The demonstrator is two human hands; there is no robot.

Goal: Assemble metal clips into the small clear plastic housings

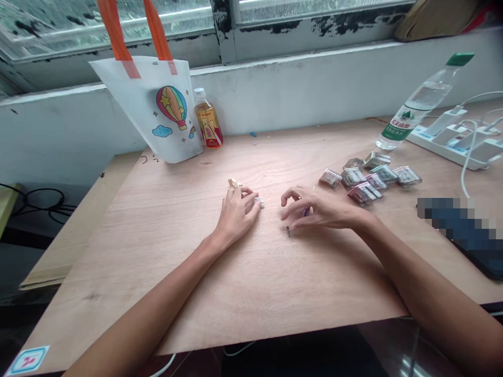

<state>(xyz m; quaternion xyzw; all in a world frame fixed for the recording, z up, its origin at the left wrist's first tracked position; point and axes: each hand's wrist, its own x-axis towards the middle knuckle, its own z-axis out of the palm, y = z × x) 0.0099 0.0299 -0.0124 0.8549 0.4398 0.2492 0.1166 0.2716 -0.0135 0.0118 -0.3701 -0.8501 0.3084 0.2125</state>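
Observation:
My left hand (237,210) rests on the wooden table, its thumb and fingers closed about a small white piece (260,201) that peeks out at the fingertips. Just behind those knuckles lies a cream-coloured piece (234,183). To the right, my right hand (319,207) hovers low over the table with fingers bent and apart. Below its thumb tip is a small dark, shiny piece (288,231), and a purple item (306,211) shows under the palm, partly hidden. Several small clear plastic cases (353,178) lie in a cluster beyond my right hand.
A white tote bag (173,141) and an amber drink bottle (209,123) stand at the back left. At the back right are a water bottle (420,107) and a power strip (448,149) with chargers. A dark phone-like object (467,241) lies near the right edge.

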